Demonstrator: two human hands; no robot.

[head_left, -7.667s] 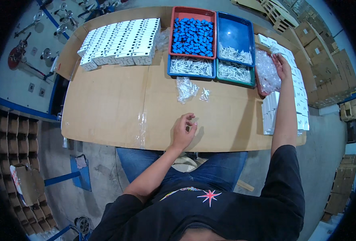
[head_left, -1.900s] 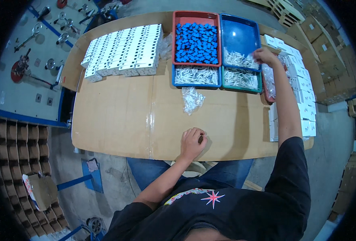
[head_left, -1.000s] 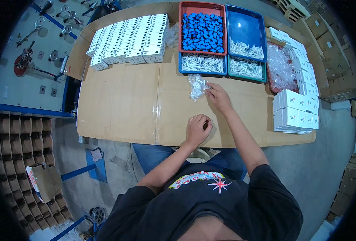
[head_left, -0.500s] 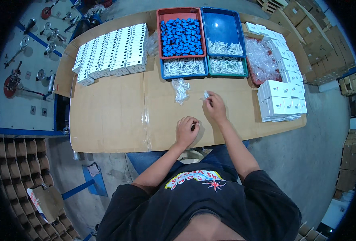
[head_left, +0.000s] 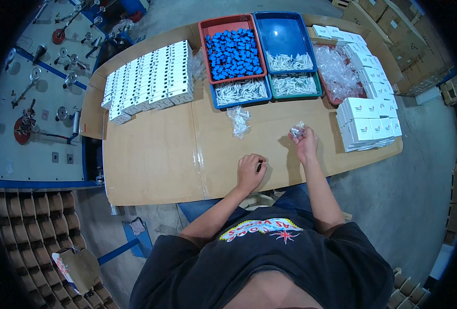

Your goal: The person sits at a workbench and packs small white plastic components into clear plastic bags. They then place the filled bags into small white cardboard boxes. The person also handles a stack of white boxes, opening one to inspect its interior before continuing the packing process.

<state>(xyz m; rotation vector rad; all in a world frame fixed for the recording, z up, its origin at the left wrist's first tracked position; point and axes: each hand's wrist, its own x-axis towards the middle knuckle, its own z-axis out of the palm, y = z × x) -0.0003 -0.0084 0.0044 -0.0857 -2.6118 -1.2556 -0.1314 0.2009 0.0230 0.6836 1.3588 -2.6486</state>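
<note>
The right hand (head_left: 305, 146) pinches a small clear plastic packet (head_left: 297, 130) above the tabletop (head_left: 156, 154), near its front edge. The left hand (head_left: 251, 171) rests curled on the tabletop around a small dark item, hard to identify. Another clear packet (head_left: 238, 119) lies nearer the trays (head_left: 259, 20).

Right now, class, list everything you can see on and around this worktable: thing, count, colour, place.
Table: one, brown, centre.
Red tray: one, holding blue blocks, far side.
Blue trays: two visible, holding pale small parts, far side.
White boxes: many, rows at far left; more stacked at right.
Clear bags: small pile, table middle; heap at far right.
Cardboard dividers: brown, floor at left.
Left hand: curled on the table.
Right hand: raised, holding a small clear packet.
</note>
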